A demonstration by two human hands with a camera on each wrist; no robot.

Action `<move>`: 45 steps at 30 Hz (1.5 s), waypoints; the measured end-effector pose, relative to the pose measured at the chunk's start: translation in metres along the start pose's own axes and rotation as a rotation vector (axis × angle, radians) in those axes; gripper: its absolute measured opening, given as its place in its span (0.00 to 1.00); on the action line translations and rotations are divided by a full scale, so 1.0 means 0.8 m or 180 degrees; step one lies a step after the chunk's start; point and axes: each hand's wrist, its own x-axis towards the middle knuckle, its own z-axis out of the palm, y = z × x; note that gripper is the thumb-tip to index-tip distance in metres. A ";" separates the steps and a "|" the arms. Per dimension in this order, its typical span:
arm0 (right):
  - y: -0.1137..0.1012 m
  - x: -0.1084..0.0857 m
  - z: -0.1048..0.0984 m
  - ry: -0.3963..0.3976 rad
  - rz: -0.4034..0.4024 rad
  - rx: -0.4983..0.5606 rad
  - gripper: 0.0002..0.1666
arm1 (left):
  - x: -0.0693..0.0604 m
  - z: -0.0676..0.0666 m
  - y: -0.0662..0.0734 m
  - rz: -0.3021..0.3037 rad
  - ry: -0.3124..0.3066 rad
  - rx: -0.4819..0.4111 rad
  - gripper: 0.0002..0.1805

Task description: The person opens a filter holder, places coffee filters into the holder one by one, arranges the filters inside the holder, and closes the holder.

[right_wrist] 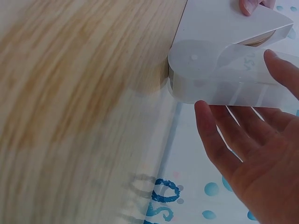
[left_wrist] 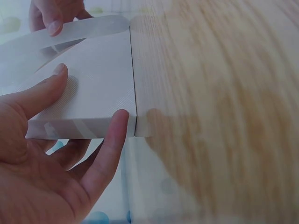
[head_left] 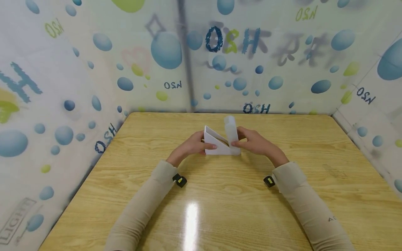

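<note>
A white wedge-shaped box (head_left: 221, 150) stands on the table, with a slanted upper edge. My left hand (head_left: 194, 143) grips its left end, thumb on the near face and fingers round the far side. At its right end a translucent plastic cover (head_left: 231, 131) stands tilted up, leaving a V-shaped gap above the box. My right hand (head_left: 255, 142) holds this cover between thumb and fingers. In the right wrist view the cover's rounded end (right_wrist: 194, 60) overlaps the box's lower corner. Through the gap, a thin brownish edge (right_wrist: 257, 39) shows; what it belongs to is hidden.
The wood-grain table (head_left: 232, 202) stretches around both arms, with a bright light reflection near its front. Cloth walls (head_left: 141, 45) with blue and green dots rise behind the table and at both sides. Small black devices (head_left: 179, 180) are at the wrists.
</note>
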 end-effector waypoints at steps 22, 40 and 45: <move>0.006 0.001 0.003 -0.0034 -0.0046 -0.0019 0.28 | 0.001 0.001 0.000 -0.0013 -0.0021 -0.0024 0.23; 0.002 0.001 0.005 -0.0025 -0.0086 -0.0011 0.30 | 0.000 0.000 0.000 -0.0031 -0.0008 -0.0040 0.23; 0.002 0.001 0.006 -0.0018 -0.0106 -0.0006 0.29 | 0.000 0.000 0.000 -0.0017 -0.0010 -0.0039 0.23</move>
